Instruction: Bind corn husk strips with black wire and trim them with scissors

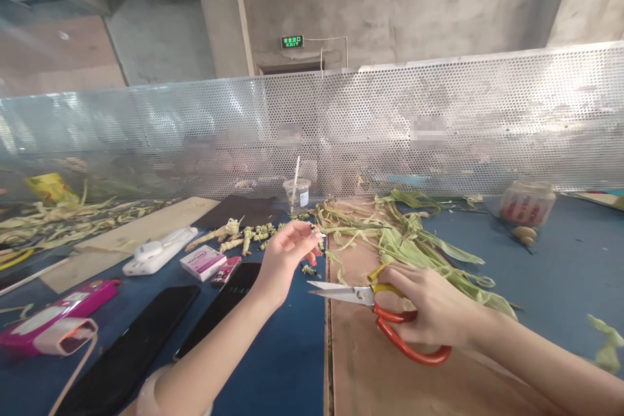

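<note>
My left hand (291, 252) is raised over the middle of the table, thumb and fingertips pinched together. Whatever is between them is too small to make out; a pale tip shows by the thumb. My right hand (429, 305) grips a pair of scissors (363, 296) with red handles, partly wrapped in yellow. Their blades point left, slightly apart, just below my left hand. Dried green corn husks (404, 247) lie in a loose pile beyond my right hand. Several knotted husk pieces (247, 234) sit behind my left hand.
Two dark phones (141, 338), a small pink-and-white box (203, 262), a white power strip (158, 252) and a magenta device (63, 315) lie at left. A plastic cup (297, 195) with a straw and a jar (527, 203) stand near the perforated metal screen (468, 123).
</note>
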The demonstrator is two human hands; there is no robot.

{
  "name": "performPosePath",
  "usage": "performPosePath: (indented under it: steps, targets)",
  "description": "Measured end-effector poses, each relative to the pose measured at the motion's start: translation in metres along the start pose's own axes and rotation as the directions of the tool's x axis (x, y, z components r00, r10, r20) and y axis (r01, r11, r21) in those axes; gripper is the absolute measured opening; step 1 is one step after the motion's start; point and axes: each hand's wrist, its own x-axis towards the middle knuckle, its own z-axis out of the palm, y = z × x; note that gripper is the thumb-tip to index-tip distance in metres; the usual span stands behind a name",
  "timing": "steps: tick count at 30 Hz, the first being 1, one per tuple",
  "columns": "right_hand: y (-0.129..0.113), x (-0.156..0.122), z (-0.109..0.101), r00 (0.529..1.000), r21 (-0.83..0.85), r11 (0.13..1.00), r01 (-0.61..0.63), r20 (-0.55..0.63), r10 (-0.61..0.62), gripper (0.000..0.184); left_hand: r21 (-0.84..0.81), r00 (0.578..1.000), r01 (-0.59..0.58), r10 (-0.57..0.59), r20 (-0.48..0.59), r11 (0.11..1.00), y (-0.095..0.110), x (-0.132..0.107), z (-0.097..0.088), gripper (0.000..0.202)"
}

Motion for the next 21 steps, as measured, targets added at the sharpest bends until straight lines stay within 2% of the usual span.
performPosePath:
  steps: [4,7,11,14,21]
  targets:
    - [-0.0099,0.0014,-0.003,1.0,-0.006,1.0,-0.003,-0.018,0.003,0.034,-0.076,1.0,-0.007,0.005,-0.028,0.997,-0.0005,0.0018,-0.0007,0.011]
    - [-0.0118,0.0026,-0.004,0.994,-0.007,1.0,0.002,-0.113,-0.003,0.035,-0.158,0.998,0.019,-0.028,-0.054,0.987,-0.0017,0.0038,-0.0015,0.012]
    - [-0.0093,0.0026,-0.0046,0.959,-0.042,0.99,-0.134,-0.256,0.119,0.033,-0.24,0.991,0.083,-0.106,-0.086,0.967,-0.0032,0.0063,-0.0019,0.016]
    - [-0.0084,0.0022,-0.004,0.953,-0.038,0.979,-0.201,-0.24,0.186,0.033,-0.256,0.988,0.093,-0.122,-0.098,0.962,-0.0029,0.0072,-0.0011,0.018]
    - [-0.0086,0.0024,0.0026,0.975,-0.075,0.98,-0.182,-0.145,0.17,0.033,-0.236,0.989,0.046,-0.078,-0.127,0.971,-0.0037,0.0083,-0.003,0.021]
